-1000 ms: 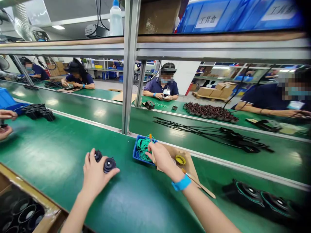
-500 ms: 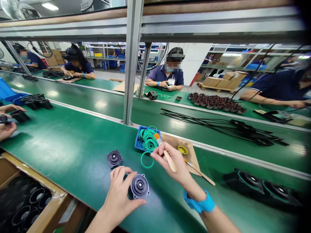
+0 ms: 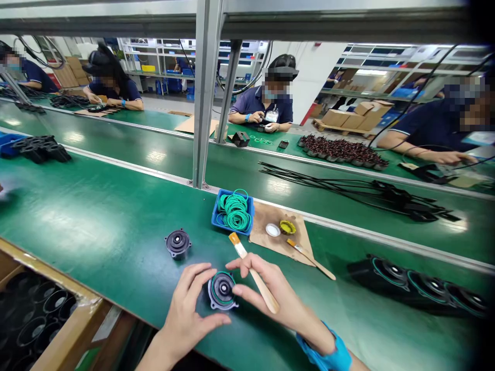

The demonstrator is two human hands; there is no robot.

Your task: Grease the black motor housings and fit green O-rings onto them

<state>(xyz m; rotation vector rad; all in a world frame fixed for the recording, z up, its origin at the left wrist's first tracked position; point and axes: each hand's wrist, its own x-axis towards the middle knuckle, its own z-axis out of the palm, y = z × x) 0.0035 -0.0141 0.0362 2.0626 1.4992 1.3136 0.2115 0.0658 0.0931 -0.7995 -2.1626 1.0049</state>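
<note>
A round dark housing [image 3: 223, 291] stands on the green bench between my two hands, with a green ring lying on its top. My left hand [image 3: 189, 304] curves around the housing's left side, fingers apart and nothing in them. At its right edge are the thumb and fingertips of my right hand [image 3: 270, 293], which also holds a wooden-handled brush [image 3: 258, 281] against the hand, bristles pointing up and left. A second dark housing [image 3: 178, 243], with no green ring visible on it, stands further left. Green rings [image 3: 235, 211] fill a blue bin [image 3: 213, 219] behind.
On a cardboard sheet [image 3: 263, 219] lie a yellow dish [image 3: 287, 227], a white lid [image 3: 273, 230] and another brush [image 3: 317, 264]. Ringed housings [image 3: 427, 286] stand at right. A carton [image 3: 69, 319] of black parts is at lower left. A metal post [image 3: 203, 103] rises behind; people work beyond.
My right hand has come from the blue bin to the housing, bringing the brush along. A green ring now lies on that housing. The camera view has shifted slightly.
</note>
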